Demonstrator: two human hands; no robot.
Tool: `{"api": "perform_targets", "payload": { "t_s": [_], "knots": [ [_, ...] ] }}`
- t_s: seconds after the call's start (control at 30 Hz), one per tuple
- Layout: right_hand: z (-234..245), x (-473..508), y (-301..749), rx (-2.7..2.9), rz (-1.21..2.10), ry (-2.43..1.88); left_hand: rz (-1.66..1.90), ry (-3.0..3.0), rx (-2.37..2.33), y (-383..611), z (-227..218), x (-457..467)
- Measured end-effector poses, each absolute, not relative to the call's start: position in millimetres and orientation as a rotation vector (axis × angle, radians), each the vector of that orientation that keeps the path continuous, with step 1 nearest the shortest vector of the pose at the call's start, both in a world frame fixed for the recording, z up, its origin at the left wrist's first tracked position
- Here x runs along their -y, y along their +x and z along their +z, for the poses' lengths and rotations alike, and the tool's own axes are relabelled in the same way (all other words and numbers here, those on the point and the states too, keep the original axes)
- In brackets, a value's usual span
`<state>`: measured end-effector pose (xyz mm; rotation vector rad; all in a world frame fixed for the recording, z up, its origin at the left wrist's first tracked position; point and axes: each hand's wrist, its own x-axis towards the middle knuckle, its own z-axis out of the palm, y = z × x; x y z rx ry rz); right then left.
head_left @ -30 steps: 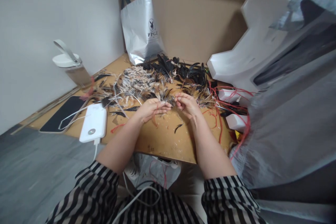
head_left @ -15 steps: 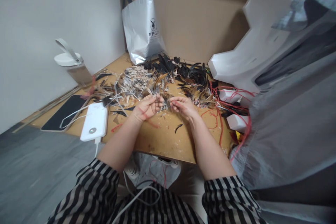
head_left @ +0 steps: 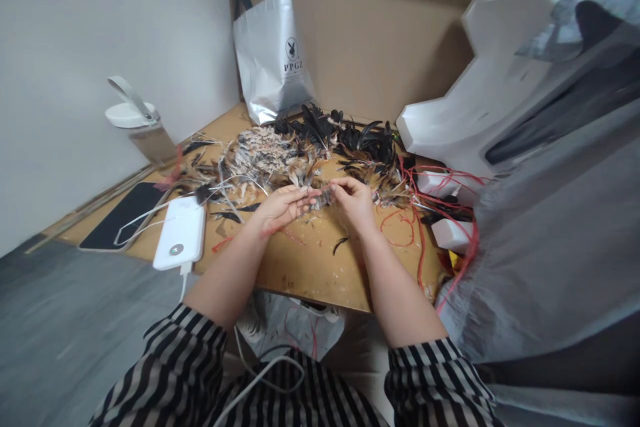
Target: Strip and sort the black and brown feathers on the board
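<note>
Spanning both hands (head_left: 281, 209) (head_left: 356, 201), thin red string (head_left: 321, 191)

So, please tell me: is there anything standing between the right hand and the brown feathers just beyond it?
Nothing visible stands between the right hand and the brown feathers; they lie on the table just beyond it, with black feathers behind them.

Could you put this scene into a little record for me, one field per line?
Left hand: fingertips close to the other hand's
Right hand: facing it; anything held is too small to tell
Beyond hands: black feathers
Left side: phone, power bank, lidded cup
Right side: red string
Back: silver bag
</note>
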<state>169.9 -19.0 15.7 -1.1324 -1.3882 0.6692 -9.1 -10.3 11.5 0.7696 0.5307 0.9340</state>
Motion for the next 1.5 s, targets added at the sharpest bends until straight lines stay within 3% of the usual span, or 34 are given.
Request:
{"api": "perform_targets", "payload": {
  "t_s": [0.2,0.43,0.57,0.8,0.9,1.07,1.33,1.5],
  "knots": [
    [23.2,27.5,172.7,1.724,0.103,-1.089,0.815,0.728,-0.435,-12.8,12.0,11.8],
    [22.7,28.1,173.0,1.792,0.006,-1.084,0.774,0.76,-0.426,-11.9,9.4,11.6],
    [19.1,26.1,171.1,1.725,0.201,-1.18,0.808,0.777,-0.475,-10.9,8.3,9.7],
    [22.8,27.8,167.1,1.459,1.096,-1.188,0.888,0.825,-0.565,-9.7,7.5,8.4],
    [27.4,28.8,171.3,1.474,1.241,-1.241,0.903,0.837,-0.563,-9.4,8.0,9.2],
    [27.7,25.1,175.3,1.54,1.031,-1.275,0.887,0.909,-0.671,-5.8,8.2,10.4],
    [23.2,25.0,176.1,1.756,0.63,-1.372,1.242,1.023,-0.89,-2.9,4.2,3.3],
    [27.0,29.4,173.3,1.855,0.532,-1.327,1.078,1.158,-0.891,-4.1,8.6,9.3]
  ]
}}
